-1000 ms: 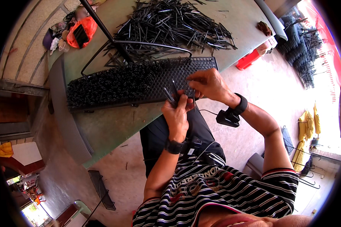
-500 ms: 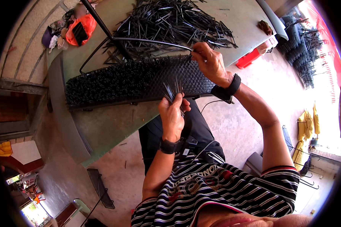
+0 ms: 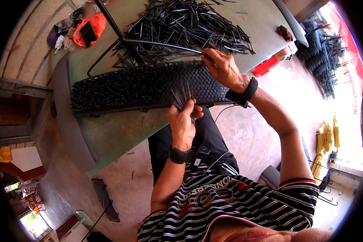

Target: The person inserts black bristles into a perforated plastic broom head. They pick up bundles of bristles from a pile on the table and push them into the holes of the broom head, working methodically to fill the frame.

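A long black panel (image 3: 197, 80) with a honeycomb-like grid lies across the table's near edge. Dense black bristles (image 3: 113, 88) fill its left and middle part, while small openings show at the right. Just in front of the panel, my left hand (image 3: 182, 125) is closed around a fanned bundle of thin black strips (image 3: 182, 94), their tips pointing up over the grid. My right hand (image 3: 226, 70) is closed at the panel's far right, its fingers on the end of a black metal rod (image 3: 165, 45) that runs left to a thicker bar.
A big heap of loose black strips (image 3: 189, 26) covers the far part of the green table (image 3: 121, 149). An orange bag (image 3: 93, 28) with a dark phone-like object sits far left. Stacked black racks (image 3: 319, 56) stand at right. Another narrow black panel (image 3: 105, 199) rests on the floor.
The view has shifted slightly. The strips in my left hand are fanned a little differently. My right hand stays at the rod's end, its fingers slightly moved.
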A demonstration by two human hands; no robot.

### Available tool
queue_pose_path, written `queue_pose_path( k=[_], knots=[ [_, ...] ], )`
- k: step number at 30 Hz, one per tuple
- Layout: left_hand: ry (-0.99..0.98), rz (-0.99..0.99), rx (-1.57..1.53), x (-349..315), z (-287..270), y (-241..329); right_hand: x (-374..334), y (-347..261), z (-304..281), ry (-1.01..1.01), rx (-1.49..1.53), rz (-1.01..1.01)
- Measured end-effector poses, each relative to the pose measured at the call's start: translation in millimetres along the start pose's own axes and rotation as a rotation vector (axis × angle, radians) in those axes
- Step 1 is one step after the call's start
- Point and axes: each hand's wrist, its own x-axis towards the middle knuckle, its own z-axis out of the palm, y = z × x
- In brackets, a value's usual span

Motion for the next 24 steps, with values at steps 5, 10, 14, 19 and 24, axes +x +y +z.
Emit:
queue_pose_path(
  k=[5,10,14,19,24],
  knots=[
    [0.002,-0.001,-0.021,-1.4,-2.6,-0.4,-1.0,-1.7,-5.5,0.082,0.114,0.133],
    [-0.003,-0.006,-0.006,-3.9,-0.5,-0.2,-3.3,3.8,-1.1,0.03,0.03,0.027],
    [-0.025,0.004,0.035,-3.6,-0.7,-2.8,-10.9,13.3,9.8,-0.106,-0.093,0.028],
    [-0.062,0.08,0.069,-4.8,-2.5,-5.8,-4.8,-0.9,0.2,-0.212,-0.119,0.128],
    [-0.186,0.069,0.074,-3.7,-0.6,-16.3,4.0,-34.3,-13.7,-0.536,0.272,0.417]
  ],
)
